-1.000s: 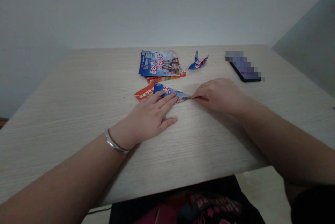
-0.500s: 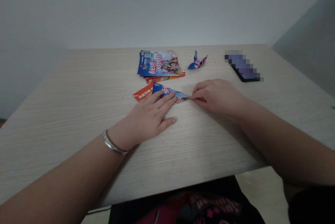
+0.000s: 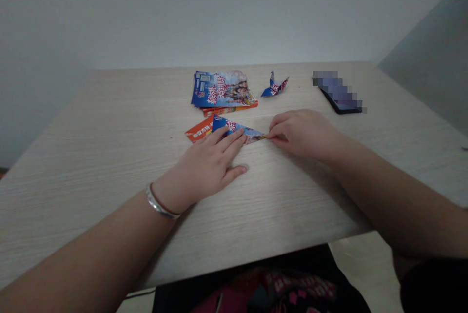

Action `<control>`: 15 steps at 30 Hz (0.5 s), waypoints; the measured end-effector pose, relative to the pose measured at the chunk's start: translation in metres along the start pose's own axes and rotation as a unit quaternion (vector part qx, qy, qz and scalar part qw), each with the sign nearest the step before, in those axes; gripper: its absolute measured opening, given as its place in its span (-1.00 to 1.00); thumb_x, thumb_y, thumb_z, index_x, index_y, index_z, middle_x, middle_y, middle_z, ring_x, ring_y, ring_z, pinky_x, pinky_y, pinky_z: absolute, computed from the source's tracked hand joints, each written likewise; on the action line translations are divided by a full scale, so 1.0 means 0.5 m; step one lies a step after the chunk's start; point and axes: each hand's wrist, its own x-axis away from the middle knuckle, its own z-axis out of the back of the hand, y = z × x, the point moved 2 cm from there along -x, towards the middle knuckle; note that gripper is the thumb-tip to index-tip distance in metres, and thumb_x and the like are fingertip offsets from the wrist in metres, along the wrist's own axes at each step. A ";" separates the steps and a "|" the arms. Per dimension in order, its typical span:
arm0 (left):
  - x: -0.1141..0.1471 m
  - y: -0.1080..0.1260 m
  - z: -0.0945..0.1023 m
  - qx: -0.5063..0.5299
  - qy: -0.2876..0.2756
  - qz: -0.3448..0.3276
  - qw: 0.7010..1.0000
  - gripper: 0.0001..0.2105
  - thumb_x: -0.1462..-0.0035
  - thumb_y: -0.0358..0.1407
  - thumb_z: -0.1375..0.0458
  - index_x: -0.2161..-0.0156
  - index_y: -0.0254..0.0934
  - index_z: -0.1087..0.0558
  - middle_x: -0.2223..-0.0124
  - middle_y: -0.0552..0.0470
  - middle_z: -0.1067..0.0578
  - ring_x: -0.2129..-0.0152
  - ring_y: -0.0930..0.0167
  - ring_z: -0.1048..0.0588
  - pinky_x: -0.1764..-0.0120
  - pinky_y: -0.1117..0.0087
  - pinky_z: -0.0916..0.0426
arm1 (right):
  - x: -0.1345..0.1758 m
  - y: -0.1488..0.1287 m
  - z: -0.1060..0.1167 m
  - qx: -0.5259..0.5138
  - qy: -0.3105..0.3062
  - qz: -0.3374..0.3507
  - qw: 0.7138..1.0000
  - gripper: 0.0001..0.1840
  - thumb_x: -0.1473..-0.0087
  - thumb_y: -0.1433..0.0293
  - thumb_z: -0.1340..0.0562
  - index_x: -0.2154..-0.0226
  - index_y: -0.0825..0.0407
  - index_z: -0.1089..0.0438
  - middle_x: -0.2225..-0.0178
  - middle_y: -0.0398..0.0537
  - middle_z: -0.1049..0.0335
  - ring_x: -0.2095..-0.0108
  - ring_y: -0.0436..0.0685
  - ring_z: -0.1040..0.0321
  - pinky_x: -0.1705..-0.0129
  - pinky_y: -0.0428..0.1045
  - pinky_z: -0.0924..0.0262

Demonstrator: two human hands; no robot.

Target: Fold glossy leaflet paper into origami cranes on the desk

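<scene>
A folded paper leaflet (image 3: 252, 132), blue on its triangular top flap and orange on the part showing at the left, lies flat on the table. My left hand (image 3: 210, 162) rests on it with fingers stretched out, thumb apart on the tabletop; the fingers cover part of the lower edge. At the leaflet's narrow right tip, my right hand (image 3: 302, 133) pinches the paper between thumb and forefinger. A small folded paper bird (image 3: 275, 88) in the same blue print stands just beyond the right hand.
Behind the left hand lies a stack of printed leaflets (image 3: 221, 89), blue on top with orange ones beneath. A dark phone (image 3: 338, 93), partly pixelated, is at the back right. The pale wooden table (image 3: 109, 157) meets a wall (image 3: 234, 15) at its far edge.
Both hands keep their places on the folded leaflet, the right still pinching the tip. The whole view has shifted very slightly.
</scene>
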 end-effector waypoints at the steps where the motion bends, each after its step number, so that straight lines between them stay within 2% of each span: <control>1: 0.000 0.000 0.001 0.000 -0.002 0.002 1.000 -0.31 -0.44 0.07 0.16 -0.37 -0.48 -0.26 -0.37 -0.30 -0.32 -0.31 -0.02 -0.27 -0.28 -0.06 -0.26 | 0.000 0.000 0.000 0.002 -0.002 -0.001 1.000 -0.69 -0.27 0.34 -0.16 0.20 -0.09 -0.65 0.12 -0.13 -0.62 0.18 0.13 -0.52 0.27 0.01 -0.13; 9: 0.001 0.000 0.002 -0.005 -0.011 0.007 1.000 -0.32 -0.44 0.07 0.17 -0.36 -0.46 -0.27 -0.38 -0.27 -0.31 -0.32 -0.01 -0.26 -0.30 -0.05 -0.24 | 0.001 -0.007 0.006 -0.002 -0.003 -0.012 1.000 -0.68 -0.27 0.35 -0.14 0.16 -0.05 -0.64 0.09 -0.07 -0.63 0.15 0.17 -0.52 0.23 0.02 -0.18; 15: 0.004 0.000 0.001 0.002 -0.004 0.008 1.000 -0.33 -0.43 0.07 0.13 -0.36 -0.44 -0.28 -0.38 -0.27 -0.32 -0.30 -0.01 -0.28 -0.28 -0.07 -0.26 | 0.001 -0.007 0.002 -0.010 -0.003 -0.049 0.999 -0.68 -0.24 0.35 -0.16 0.11 -0.05 -0.62 0.12 -0.04 -0.64 0.15 0.19 -0.52 0.23 0.02 -0.18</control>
